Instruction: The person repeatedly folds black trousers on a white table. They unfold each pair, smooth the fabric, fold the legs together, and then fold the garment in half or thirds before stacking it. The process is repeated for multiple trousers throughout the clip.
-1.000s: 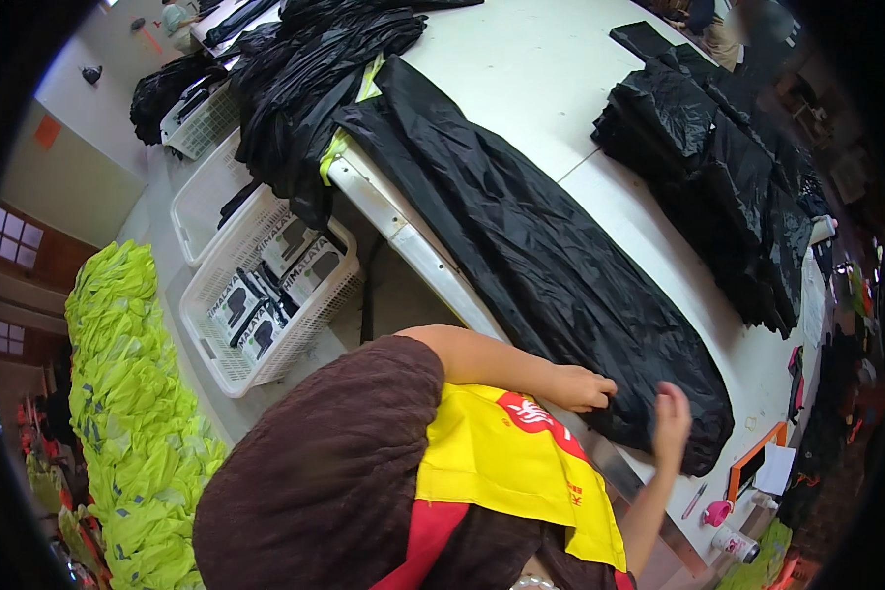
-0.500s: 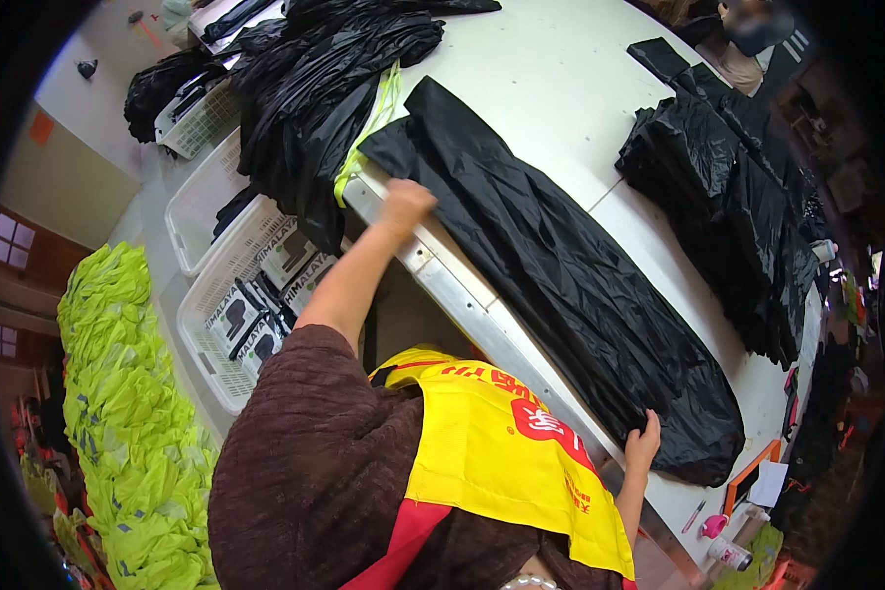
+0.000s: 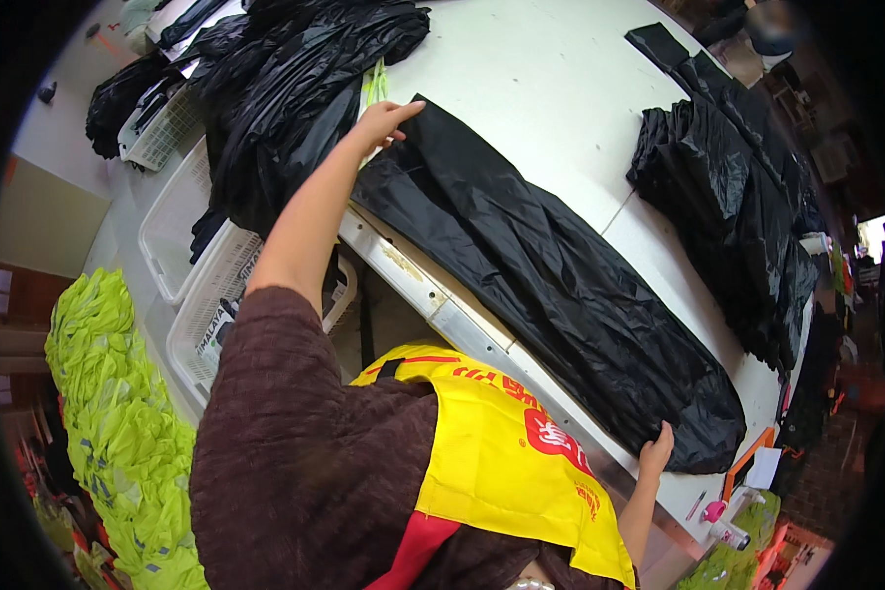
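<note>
A long piece of folded, shiny black fabric (image 3: 551, 285) lies along the near edge of the white table (image 3: 531, 93). My left hand (image 3: 383, 126) is at its far-left end, a finger stretched out at the fabric's upper corner and the others slightly bent. At the opposite, near-right end, my right hand (image 3: 656, 452) rests against the fabric's edge. One of its fingers points up along the cloth, and the rest are partly out of sight. Just beyond my left hand, a neon yellow strip (image 3: 376, 85) shows beside a heap of black fabric (image 3: 285, 108).
A stack of black fabric (image 3: 703, 187) sits on the table's right side. White plastic baskets (image 3: 174, 236) stand at left, beside a neon yellow fabric pile (image 3: 118, 413). An orange-edged object (image 3: 747, 460) and a pink item (image 3: 715, 511) lie near right. Another person (image 3: 772, 41) is far right.
My left hand has moved up and away from the table edge to the fabric's upper corner, its finger now extended. My right hand stays at the near-right end. The view has shifted slightly.
</note>
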`<state>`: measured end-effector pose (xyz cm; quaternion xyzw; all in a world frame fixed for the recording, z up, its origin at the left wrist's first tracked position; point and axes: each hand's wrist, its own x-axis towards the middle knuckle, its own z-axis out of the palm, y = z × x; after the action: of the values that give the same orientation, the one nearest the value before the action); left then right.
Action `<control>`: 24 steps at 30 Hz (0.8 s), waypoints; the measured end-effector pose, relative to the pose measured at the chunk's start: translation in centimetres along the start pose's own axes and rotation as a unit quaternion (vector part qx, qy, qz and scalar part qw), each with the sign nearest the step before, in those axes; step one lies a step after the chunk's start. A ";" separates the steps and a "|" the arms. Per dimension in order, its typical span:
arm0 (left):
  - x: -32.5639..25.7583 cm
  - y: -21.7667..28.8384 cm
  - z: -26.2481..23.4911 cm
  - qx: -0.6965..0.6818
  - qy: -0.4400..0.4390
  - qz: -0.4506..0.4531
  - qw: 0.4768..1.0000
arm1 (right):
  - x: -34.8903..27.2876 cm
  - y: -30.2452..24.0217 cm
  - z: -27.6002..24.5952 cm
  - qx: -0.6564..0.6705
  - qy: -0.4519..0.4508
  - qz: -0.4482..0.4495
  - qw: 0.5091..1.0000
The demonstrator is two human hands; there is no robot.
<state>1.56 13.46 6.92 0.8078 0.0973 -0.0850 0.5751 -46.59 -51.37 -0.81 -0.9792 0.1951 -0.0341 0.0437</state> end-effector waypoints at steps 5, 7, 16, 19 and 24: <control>2.3 6.0 -1.5 0.059 -0.057 0.181 0.980 | 1.2 -4.4 -1.5 -0.084 0.019 0.176 0.981; 2.0 10.1 -2.8 -0.073 -0.087 0.370 0.922 | 0.4 -1.6 -0.6 -0.034 0.049 0.204 0.977; -7.0 -6.0 -7.5 0.143 -0.201 -0.040 0.968 | -2.7 0.1 1.1 -0.057 0.059 0.192 0.978; -8.5 -8.1 -7.1 0.011 -0.167 -0.036 0.985 | -3.6 2.4 1.1 -0.068 0.039 0.184 0.980; -6.0 -6.1 -6.2 0.017 -0.047 0.136 0.989 | -2.4 3.9 1.3 -0.056 0.005 0.145 0.988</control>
<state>-5.68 20.93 4.87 0.8185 -0.0424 -0.0453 0.5711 -50.18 -53.91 -2.56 -0.9413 0.3368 -0.0209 -0.0081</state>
